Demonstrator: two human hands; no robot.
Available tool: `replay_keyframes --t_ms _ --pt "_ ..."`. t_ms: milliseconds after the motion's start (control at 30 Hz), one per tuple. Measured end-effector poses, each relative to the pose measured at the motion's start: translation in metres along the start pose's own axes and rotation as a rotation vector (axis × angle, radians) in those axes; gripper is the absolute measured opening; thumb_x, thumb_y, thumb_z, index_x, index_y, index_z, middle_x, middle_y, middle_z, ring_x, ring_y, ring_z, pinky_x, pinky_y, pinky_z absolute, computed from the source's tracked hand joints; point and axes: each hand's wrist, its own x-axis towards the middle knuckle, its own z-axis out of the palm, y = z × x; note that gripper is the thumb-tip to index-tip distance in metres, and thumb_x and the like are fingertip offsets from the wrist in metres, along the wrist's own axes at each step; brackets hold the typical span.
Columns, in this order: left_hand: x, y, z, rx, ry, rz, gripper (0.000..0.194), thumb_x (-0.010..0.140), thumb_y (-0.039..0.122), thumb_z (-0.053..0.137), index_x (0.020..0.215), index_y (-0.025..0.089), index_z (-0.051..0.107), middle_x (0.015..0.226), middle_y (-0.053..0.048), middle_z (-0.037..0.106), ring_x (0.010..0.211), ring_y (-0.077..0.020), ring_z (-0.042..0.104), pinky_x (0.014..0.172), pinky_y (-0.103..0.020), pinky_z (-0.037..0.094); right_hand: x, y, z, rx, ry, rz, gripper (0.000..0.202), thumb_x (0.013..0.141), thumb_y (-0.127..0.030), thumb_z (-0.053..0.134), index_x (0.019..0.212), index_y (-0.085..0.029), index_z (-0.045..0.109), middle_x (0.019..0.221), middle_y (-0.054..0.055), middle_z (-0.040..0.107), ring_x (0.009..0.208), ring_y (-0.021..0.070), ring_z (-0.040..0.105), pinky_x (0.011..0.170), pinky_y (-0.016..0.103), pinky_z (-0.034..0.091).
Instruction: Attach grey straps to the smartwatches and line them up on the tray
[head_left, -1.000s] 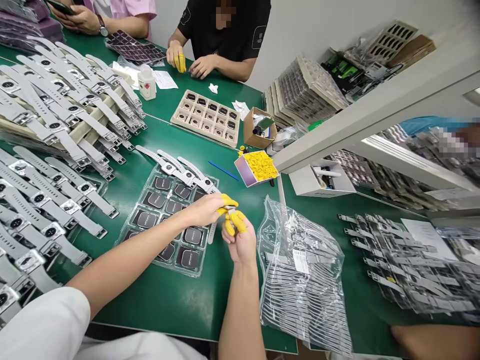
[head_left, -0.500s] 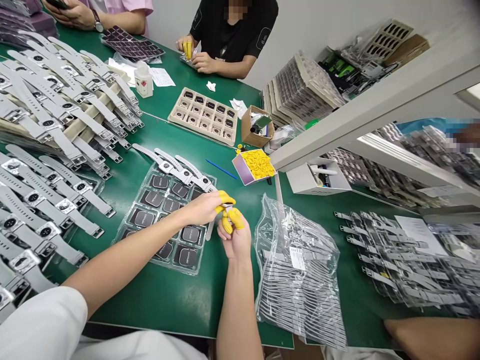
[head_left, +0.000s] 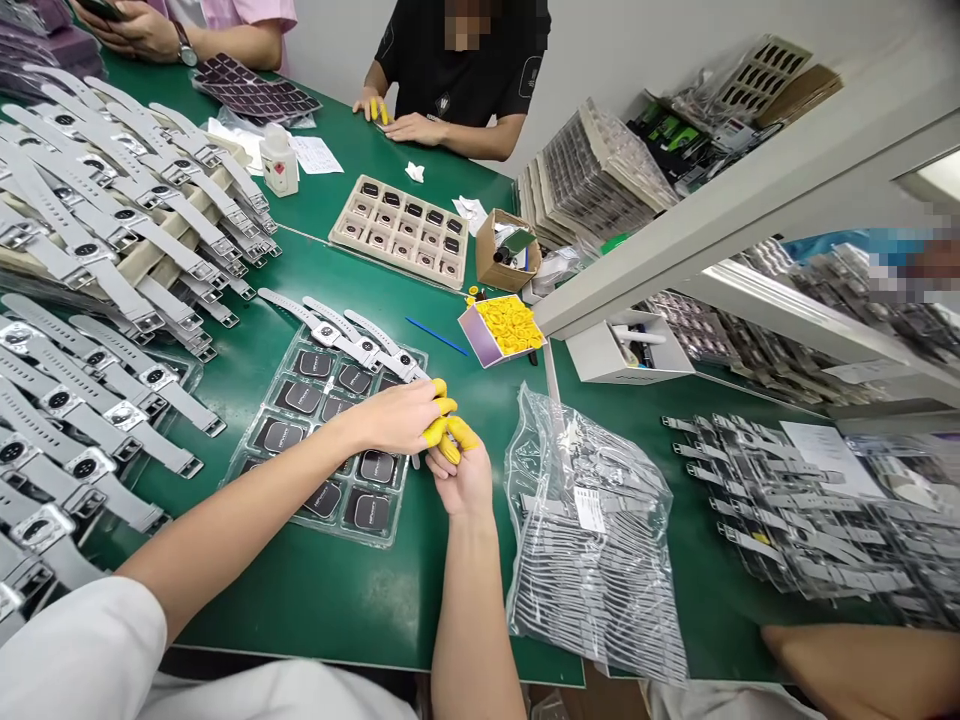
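Yellow finger cots cover several fingertips of both hands. My left hand (head_left: 409,415) reaches in over the black-square tray, fingers pinched together. My right hand (head_left: 463,465) meets it from below, with thumb and fingers closed. Between them they grip a watch with a grey strap, mostly hidden by the fingers; a strap end (head_left: 415,461) shows below my left hand. Under the left forearm lies a clear plastic tray (head_left: 315,522) of black square pieces marked with lettering. Three watches with grey straps (head_left: 367,348) rest across its far edge.
Watches with grey straps (head_left: 82,250) are piled at left. A plastic bag of grey straps (head_left: 592,560) lies at right. Beyond are a box of yellow finger cots (head_left: 480,335), a blue stick (head_left: 436,336), a beige tray (head_left: 397,262) and a bottle (head_left: 279,160). A co-worker (head_left: 465,80) sits opposite.
My hands have drawn closer together, and the left fingers now cover the silvery part that showed between them. The co-worker opposite has lowered their hands to the table. The view has shifted slightly.
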Motion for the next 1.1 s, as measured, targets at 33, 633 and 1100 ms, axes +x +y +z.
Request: replay_keyframes --t_ms 33,633,1100 --pt "0.000 0.000 -0.001 0.046 -0.010 0.002 0.029 0.095 0.019 0.047 0.111 0.011 0.070 0.109 -0.016 0.064 0.104 -0.0291 0.063 0.094 -0.041 0.051 0.000 0.001 0.001 -0.005 0.004 0.005 0.046 0.083 -0.043 0.076 0.067 -0.023 0.038 0.050 -0.012 0.026 0.039 0.0040 0.014 0.035 0.018 0.017" --pt "-0.027 -0.025 -0.095 0.133 0.018 -0.272 0.025 0.080 0.004 0.058 0.096 0.018 0.073 0.087 -0.008 0.072 0.082 -0.0260 0.068 0.081 -0.033 0.048 0.000 0.000 -0.014 -0.686 -0.027 -0.250 0.034 0.091 -0.055 0.069 0.082 -0.022 0.068 0.064 -0.002 0.055 0.054 0.0133 0.044 0.052 0.027 0.036" --pt "-0.017 -0.047 -0.065 0.617 0.098 -0.336 0.036 0.091 0.005 0.047 0.117 0.012 0.072 0.119 -0.020 0.065 0.126 -0.0364 0.051 0.116 -0.059 0.030 0.022 0.024 -0.024 -1.263 0.446 -0.431 0.047 0.096 -0.059 0.049 0.108 -0.018 0.070 0.100 0.014 0.071 0.090 0.0292 0.063 0.088 0.045 0.050"
